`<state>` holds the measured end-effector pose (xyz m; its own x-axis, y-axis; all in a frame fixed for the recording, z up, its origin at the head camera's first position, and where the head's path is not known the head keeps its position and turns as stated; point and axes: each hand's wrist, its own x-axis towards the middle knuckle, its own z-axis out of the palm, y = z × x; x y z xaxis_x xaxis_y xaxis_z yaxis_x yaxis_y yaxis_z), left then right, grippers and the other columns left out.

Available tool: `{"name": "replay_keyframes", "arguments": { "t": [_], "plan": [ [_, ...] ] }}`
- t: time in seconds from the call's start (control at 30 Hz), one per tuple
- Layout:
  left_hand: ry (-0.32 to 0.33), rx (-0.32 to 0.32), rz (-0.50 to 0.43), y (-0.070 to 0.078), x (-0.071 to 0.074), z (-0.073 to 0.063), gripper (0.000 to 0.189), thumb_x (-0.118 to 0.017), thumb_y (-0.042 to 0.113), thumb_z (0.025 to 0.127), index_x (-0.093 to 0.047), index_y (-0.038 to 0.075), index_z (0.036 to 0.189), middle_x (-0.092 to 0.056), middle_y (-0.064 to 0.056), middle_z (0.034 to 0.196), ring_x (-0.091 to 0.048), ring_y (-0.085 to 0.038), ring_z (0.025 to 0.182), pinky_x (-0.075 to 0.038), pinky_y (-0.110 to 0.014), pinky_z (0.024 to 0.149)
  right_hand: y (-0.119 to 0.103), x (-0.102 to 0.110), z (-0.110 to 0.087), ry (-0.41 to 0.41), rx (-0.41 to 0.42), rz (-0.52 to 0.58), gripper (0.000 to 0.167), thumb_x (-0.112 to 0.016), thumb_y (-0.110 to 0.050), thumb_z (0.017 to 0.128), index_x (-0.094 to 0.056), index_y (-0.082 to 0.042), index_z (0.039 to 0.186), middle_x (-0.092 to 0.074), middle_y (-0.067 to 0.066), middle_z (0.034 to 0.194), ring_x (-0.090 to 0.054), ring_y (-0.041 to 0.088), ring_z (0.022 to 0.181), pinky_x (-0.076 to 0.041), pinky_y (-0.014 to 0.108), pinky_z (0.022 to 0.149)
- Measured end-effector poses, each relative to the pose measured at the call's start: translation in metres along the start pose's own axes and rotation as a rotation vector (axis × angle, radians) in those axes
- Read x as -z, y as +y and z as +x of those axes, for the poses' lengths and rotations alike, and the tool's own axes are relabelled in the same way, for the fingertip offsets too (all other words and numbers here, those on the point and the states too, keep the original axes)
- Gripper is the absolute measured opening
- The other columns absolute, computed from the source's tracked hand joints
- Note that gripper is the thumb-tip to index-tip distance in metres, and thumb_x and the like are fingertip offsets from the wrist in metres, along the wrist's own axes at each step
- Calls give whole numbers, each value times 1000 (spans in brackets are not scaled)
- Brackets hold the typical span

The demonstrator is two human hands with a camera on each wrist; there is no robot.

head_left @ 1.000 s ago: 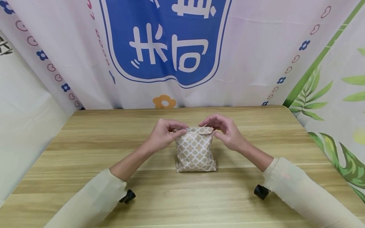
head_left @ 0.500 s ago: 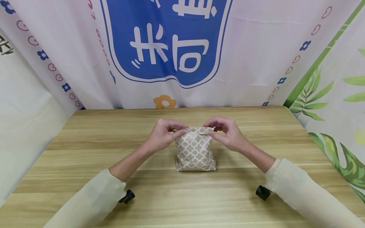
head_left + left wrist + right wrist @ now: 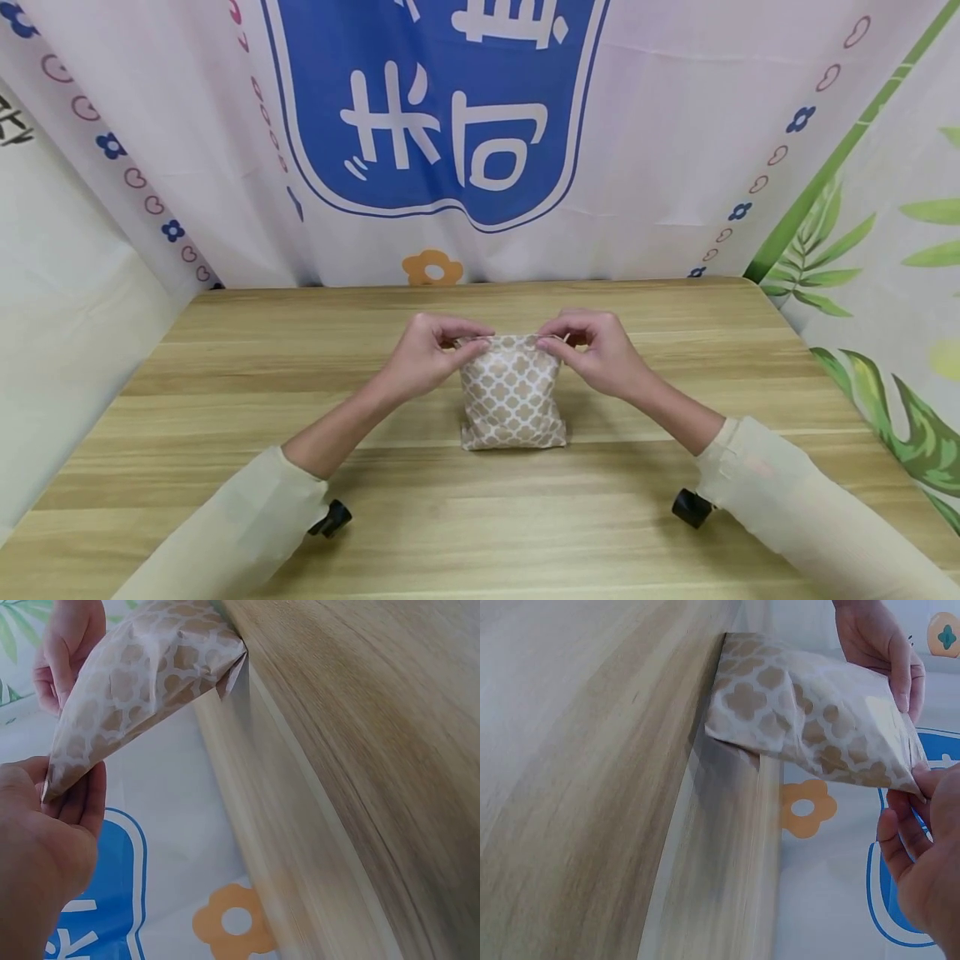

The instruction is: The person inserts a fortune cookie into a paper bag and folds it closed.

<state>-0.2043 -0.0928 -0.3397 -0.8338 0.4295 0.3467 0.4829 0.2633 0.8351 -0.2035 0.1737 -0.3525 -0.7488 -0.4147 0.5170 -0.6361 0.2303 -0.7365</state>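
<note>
A plump paper bag [image 3: 512, 396] with a tan and white quatrefoil pattern stands upright on the wooden table, its top edge folded over. My left hand [image 3: 431, 354] pinches the top left corner between thumb and fingers. At the top right corner, my right hand [image 3: 592, 350] pinches the fold in the same way. In the left wrist view the bag [image 3: 142, 682] bulges in the middle and narrows to the edge in my left hand [image 3: 52, 825]. The right wrist view has the bag [image 3: 810, 712] tapering to the corner gripped by my right hand [image 3: 926, 840]. Its contents are hidden.
The wooden table [image 3: 225, 400] reaches back to a white curtain [image 3: 660, 167] with a blue printed sign [image 3: 450, 196]. A leaf-printed cloth [image 3: 885, 292] hangs along the right side. Small black cameras [image 3: 692, 508] sit below both sleeves.
My right hand has moved from just beside the bag's top right corner onto the fold and now pinches it further inward. The left hand keeps its pinch, and the bag has barely shifted.
</note>
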Motion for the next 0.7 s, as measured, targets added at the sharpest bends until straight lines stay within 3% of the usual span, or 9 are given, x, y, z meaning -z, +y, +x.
{"name": "replay_keyframes", "arguments": {
  "t": [0.13,0.33,0.7],
  "plan": [
    [-14,28,-17,-2,4,-2,17,-72,0,94,-77,-7,109,-77,-20,106,-68,-14,73,-57,-21,62,-1,-1,0,24,-1,16,6,-74,4,93,-76,9,94,-74,12,86,-59,13,64,-54,20,56],
    [-33,20,-42,-1,10,-4,17,-72,-2,94,-76,-9,109,-77,-20,101,-70,-13,72,-60,-26,64,-2,-2,1,46,-2,23,4,-73,7,92,-77,9,94,-73,14,86,-59,12,65,-53,19,55],
    [-35,14,-27,2,10,-4,15,-72,-7,93,-76,-10,107,-77,-22,98,-67,-10,66,-55,-20,57,-3,0,0,49,-26,23,8,-73,9,91,-78,5,95,-74,14,87,-59,18,62,-53,21,54]
  ]
}}
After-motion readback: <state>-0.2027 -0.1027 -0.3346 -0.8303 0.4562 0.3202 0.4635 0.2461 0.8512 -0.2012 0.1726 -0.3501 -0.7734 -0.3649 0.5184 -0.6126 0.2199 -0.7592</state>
